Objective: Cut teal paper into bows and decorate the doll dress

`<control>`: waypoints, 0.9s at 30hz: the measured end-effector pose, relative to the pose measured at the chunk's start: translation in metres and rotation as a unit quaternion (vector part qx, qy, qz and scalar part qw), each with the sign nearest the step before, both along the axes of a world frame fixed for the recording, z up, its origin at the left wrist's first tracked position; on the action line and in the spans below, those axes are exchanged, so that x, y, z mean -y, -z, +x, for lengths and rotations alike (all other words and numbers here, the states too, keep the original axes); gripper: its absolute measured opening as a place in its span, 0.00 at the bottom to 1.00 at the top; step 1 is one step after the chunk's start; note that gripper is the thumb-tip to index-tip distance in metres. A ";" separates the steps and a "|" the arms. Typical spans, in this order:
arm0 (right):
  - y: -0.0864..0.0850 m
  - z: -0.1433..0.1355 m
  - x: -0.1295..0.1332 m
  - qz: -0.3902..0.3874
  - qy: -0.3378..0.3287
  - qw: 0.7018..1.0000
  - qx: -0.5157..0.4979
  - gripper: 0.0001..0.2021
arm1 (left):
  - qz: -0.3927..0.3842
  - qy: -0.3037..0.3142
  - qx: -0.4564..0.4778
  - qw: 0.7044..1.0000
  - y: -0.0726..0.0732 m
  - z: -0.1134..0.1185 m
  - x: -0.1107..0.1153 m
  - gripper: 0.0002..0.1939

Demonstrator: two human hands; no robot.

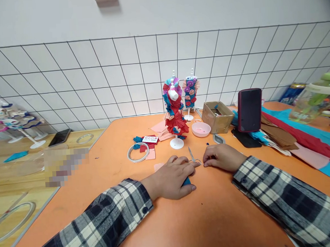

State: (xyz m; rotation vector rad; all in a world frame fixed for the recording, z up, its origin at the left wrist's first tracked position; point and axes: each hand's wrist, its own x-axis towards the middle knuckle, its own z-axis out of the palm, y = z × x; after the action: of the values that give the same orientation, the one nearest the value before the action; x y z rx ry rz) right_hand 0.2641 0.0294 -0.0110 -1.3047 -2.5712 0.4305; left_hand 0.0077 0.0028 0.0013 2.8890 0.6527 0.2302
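Note:
My left hand (172, 177) lies flat on the orange table, its fingers stretched out over a small blue paper piece (186, 181). Most of that piece is hidden under the palm and fingers. Just right of it, my right hand (224, 157) rests on the table with thumb and fingertips pinched together. What is in the pinch, if anything, is too small to make out. Between the hands and slightly beyond them lies a small pair of scissors (192, 155), its handles partly behind my left fingertips. A pink paper piece (158, 166) shows behind my left hand.
Beyond my hands stands a mini dress form (176, 119) in red ruffles, with another form (190, 94) behind. Nearby are a tape roll (129, 155), pink bowl (201, 129), cardboard box (223, 121) and upright phone (250, 110). Coloured paper (308, 137) lies right.

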 end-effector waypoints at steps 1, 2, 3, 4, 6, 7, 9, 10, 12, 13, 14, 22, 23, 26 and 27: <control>0.000 0.001 0.000 0.000 0.000 1.000 0.003 0.06 | 0.000 -0.001 0.000 1.000 0.000 0.000 0.000 0.14; -0.001 0.001 0.000 0.001 0.000 1.000 0.006 0.06 | 0.000 -0.001 0.000 1.000 0.001 0.000 0.000 0.14; -0.002 0.001 0.001 0.002 0.000 1.000 0.007 0.06 | 0.002 -0.002 0.000 1.000 0.001 0.000 0.000 0.14; -0.002 0.001 0.002 0.004 -0.001 1.000 0.006 0.06 | 0.003 -0.001 0.000 1.000 0.001 -0.001 0.000 0.14; -0.004 -0.002 0.004 0.011 0.001 1.000 0.000 0.05 | 0.006 0.001 -0.001 1.000 0.002 -0.001 0.001 0.14; -0.005 -0.003 0.005 0.016 0.004 1.000 -0.005 0.05 | 0.006 0.001 -0.001 1.000 0.002 -0.001 0.001 0.14; -0.006 -0.005 0.006 0.024 0.012 1.000 -0.013 0.05 | 0.004 0.002 0.001 1.000 0.002 -0.002 0.001 0.15; -0.006 -0.006 0.006 0.025 0.015 0.999 -0.014 0.05 | 0.002 0.001 0.002 1.000 0.002 -0.002 0.001 0.16; -0.005 -0.008 0.006 0.026 0.020 0.999 -0.011 0.05 | 0.000 -0.001 0.003 1.000 0.002 -0.002 0.001 0.18; -0.004 -0.009 0.006 0.026 0.022 0.999 -0.009 0.05 | -0.001 -0.002 0.002 1.000 0.002 -0.002 0.001 0.18; -0.004 -0.010 0.005 0.027 0.025 0.999 -0.006 0.05 | -0.002 -0.001 0.001 1.000 0.002 -0.002 0.001 0.17; -0.002 -0.014 0.006 0.019 0.024 0.999 0.013 0.04 | -0.008 0.010 -0.005 1.000 0.001 0.000 0.000 0.13; -0.002 -0.014 0.006 0.016 0.023 1.000 0.010 0.04 | -0.009 0.010 -0.004 1.000 0.001 0.000 -0.001 0.13; -0.001 -0.010 0.004 0.010 0.018 1.000 -0.008 0.05 | -0.014 0.010 -0.001 1.000 0.002 0.000 -0.001 0.13; -0.001 -0.008 0.003 0.009 0.016 1.000 -0.012 0.05 | -0.016 0.009 0.001 1.000 0.002 0.000 -0.001 0.13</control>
State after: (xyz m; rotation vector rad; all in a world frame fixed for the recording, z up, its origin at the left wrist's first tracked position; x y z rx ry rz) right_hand 0.2565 0.0264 -0.0099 -1.3243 -2.5251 0.4133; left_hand 0.0079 0.0042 -0.0004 2.8635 0.6238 0.2171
